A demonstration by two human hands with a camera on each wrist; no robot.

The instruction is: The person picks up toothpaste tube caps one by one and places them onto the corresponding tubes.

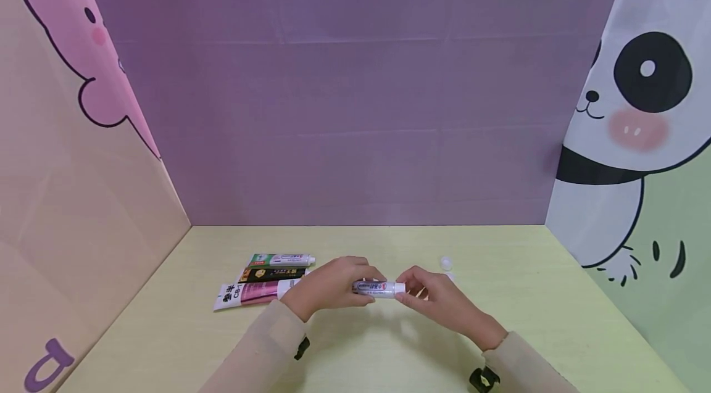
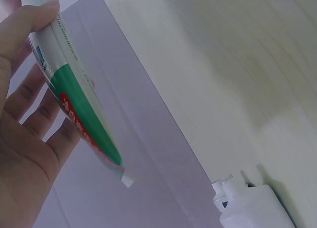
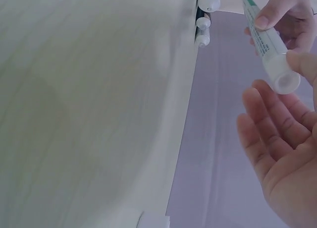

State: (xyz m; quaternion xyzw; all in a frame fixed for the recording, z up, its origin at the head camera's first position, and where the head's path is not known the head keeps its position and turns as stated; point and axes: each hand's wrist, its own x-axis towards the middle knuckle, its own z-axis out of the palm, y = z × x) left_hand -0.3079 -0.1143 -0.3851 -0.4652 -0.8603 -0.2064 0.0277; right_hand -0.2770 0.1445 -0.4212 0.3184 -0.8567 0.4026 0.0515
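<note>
My left hand (image 1: 340, 282) grips a white, green and red toothpaste tube (image 2: 81, 99), held level above the table with its capped end to the right. The white cap (image 3: 287, 82) sits at that end. My right hand (image 1: 439, 300) has thumb and forefinger pinching this cap, while its other fingers stay loosely bent beneath. To the left of my left hand lie a green-and-white tube (image 1: 280, 260), a black-and-gold tube (image 1: 272, 274) and a pink-and-white tube (image 1: 258, 294), side by side.
A round white cap (image 1: 446, 263) lies on the pale table (image 1: 500, 257) beyond my right hand. Another small white piece (image 1: 450, 277) is partly hidden by that hand. A purple back panel (image 1: 361, 134) and printed side panels (image 1: 622, 134) enclose the table.
</note>
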